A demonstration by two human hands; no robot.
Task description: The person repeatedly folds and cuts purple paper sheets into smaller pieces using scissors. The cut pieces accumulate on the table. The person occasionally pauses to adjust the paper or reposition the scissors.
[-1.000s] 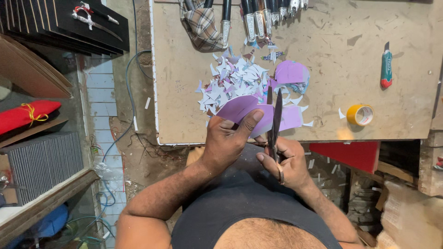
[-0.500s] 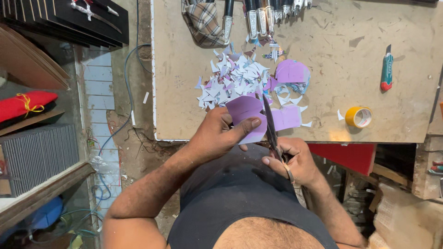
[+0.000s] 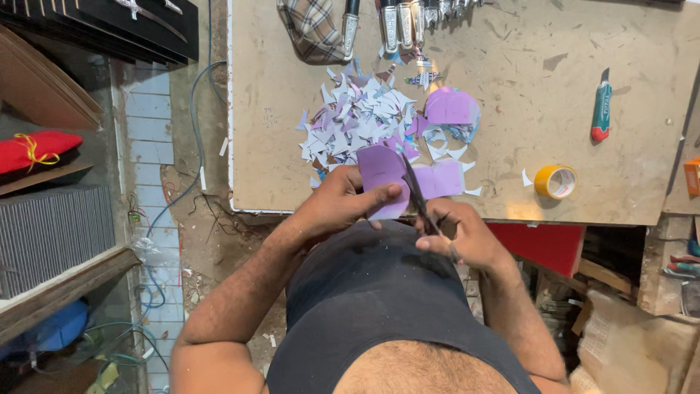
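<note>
Left hand (image 3: pixel 339 204) pinching purple paper sheet (image 3: pixel 384 177) at frame centre, over near edge of worktop (image 3: pixel 510 109). Right hand (image 3: pixel 456 237) closed round scissors (image 3: pixel 417 195), blades biting sheet. I judge paper light, floppy, tearable; best held close beside cut line. Scrap pile (image 3: pixel 357 120) above.

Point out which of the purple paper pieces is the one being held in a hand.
It is the purple piece pinched in the left hand, with the scissors in the right hand against it. The other purple pieces lie flat on the table.
</note>
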